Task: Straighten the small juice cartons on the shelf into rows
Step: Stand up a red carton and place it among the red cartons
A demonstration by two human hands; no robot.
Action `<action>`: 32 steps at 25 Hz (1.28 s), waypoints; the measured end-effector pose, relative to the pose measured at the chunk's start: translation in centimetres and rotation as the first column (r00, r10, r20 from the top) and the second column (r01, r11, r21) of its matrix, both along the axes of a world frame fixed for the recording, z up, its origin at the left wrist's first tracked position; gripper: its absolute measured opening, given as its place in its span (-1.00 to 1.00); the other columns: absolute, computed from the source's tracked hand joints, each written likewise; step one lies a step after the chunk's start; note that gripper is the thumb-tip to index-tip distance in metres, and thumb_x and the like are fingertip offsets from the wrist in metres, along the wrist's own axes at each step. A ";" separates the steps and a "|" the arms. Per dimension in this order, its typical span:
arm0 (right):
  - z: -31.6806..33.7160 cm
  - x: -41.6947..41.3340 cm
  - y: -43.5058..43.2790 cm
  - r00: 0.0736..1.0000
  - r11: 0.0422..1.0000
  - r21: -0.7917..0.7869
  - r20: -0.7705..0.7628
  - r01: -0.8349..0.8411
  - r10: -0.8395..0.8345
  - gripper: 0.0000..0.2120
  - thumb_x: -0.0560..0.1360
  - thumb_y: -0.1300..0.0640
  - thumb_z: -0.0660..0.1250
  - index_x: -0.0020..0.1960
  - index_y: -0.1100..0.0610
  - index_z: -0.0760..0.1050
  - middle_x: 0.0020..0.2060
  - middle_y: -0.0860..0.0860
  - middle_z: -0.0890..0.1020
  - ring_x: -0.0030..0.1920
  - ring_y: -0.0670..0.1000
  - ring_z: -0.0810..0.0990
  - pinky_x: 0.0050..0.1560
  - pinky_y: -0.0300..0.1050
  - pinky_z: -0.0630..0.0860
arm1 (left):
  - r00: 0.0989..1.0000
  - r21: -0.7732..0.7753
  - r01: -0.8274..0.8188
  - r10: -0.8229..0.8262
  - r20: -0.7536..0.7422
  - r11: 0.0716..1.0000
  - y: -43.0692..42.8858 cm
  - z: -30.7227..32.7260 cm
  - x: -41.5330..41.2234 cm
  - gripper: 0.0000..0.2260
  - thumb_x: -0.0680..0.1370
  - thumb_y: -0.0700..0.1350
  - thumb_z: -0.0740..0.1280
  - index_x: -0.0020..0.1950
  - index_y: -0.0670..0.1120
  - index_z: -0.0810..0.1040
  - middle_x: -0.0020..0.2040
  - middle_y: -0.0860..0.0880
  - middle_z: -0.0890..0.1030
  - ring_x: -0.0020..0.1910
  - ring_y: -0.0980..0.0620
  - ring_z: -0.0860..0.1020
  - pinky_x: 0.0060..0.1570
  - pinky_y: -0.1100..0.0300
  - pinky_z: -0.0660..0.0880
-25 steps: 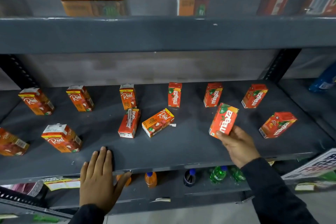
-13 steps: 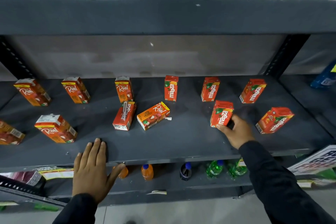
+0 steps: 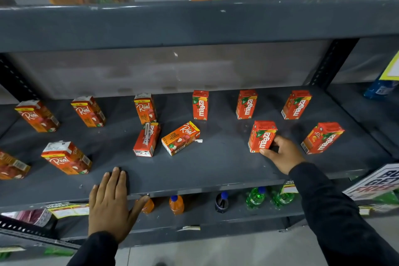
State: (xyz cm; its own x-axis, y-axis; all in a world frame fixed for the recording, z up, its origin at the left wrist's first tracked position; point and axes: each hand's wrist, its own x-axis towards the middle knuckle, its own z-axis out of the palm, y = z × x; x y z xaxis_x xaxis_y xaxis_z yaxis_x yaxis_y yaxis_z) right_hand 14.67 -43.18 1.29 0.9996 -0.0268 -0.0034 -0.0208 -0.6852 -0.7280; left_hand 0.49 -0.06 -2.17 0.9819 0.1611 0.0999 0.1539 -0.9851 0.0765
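- Two hands on grey shelf point(image 3: 216, 168): left hand point(image 3: 110, 205) flat on near edge, fingers together, thumb out, holding nothing; right hand point(image 3: 280, 153) w/ fingers curled round upright Maaza carton point(image 3: 262, 136), near right.
- Far row: 3 Real cartons left, 3 Maaza right, upright, apart.
- Center: two Real cartons point(image 3: 146, 139) lying flat, in the way.
- Lower shelf: bottles point(image 3: 176, 204), partly hidden by shelf edge.
- Carton at left edge point(image 3: 11, 166) cut off.

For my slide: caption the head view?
Right hand stands a Maaza carton upright on the shelf.
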 end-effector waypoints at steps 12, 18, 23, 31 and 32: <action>-0.6 -1.2 -1.0 0.997 0.998 -0.047 0.051 -0.052 0.054 -0.76 0.41 0.07 0.41 0.06 0.05 0.52 -0.17 -0.12 0.58 -0.18 -0.12 0.51 -0.22 -0.29 0.34 | 1.000 0.021 0.008 -0.008 -0.011 1.000 -0.3 0.4 0.1 -0.16 0.40 0.40 0.06 0.40 -0.25 0.28 0.43 -0.26 0.33 0.42 -0.28 0.25 0.33 -0.29 0.19; -0.9 -1.1 -1.1 0.996 0.995 -0.078 0.060 -0.058 0.063 -0.80 0.41 0.06 0.41 0.01 -0.02 0.48 -0.20 -0.17 0.55 -0.22 -0.25 0.48 -0.26 -0.42 0.26 | 1.000 0.026 0.008 -0.008 0.000 1.000 -0.4 0.2 0.1 -0.14 0.40 0.41 0.04 0.40 -0.26 0.29 0.43 -0.26 0.34 0.42 -0.28 0.25 0.33 -0.29 0.19; -1.7 -1.9 -0.8 0.962 0.980 0.176 0.239 0.089 -0.130 -0.30 0.28 0.22 0.51 0.34 0.01 0.29 0.09 -0.04 0.47 -0.02 -0.21 0.50 0.02 -0.32 0.38 | 1.000 0.014 0.016 -0.016 -0.004 1.000 -0.2 0.3 0.0 -0.16 0.41 0.41 0.04 0.40 -0.25 0.30 0.42 -0.25 0.35 0.41 -0.27 0.26 0.33 -0.29 0.22; -2.1 -8.4 9.5 0.861 0.975 0.211 0.480 0.072 -0.168 -0.69 0.33 0.01 0.40 0.00 -0.23 0.38 -0.19 -0.03 0.47 -0.19 -0.19 0.48 -0.24 -0.46 0.38 | 0.998 0.030 0.061 -0.060 -0.006 0.998 0.6 0.5 0.4 -0.22 0.44 0.38 0.06 0.34 -0.24 0.40 0.35 -0.24 0.46 0.32 -0.27 0.40 0.23 -0.25 0.36; -1.9 -8.4 12.0 0.897 0.974 0.225 0.428 0.016 -0.113 -0.66 0.34 0.01 0.43 0.04 -0.22 0.40 -0.18 -0.07 0.50 -0.19 -0.15 0.51 -0.25 -0.42 0.42 | 0.997 0.046 0.082 -0.082 -0.013 0.996 1.2 0.6 0.5 -0.23 0.43 0.38 0.08 0.33 -0.22 0.41 0.33 -0.22 0.48 0.30 -0.26 0.42 0.20 -0.23 0.39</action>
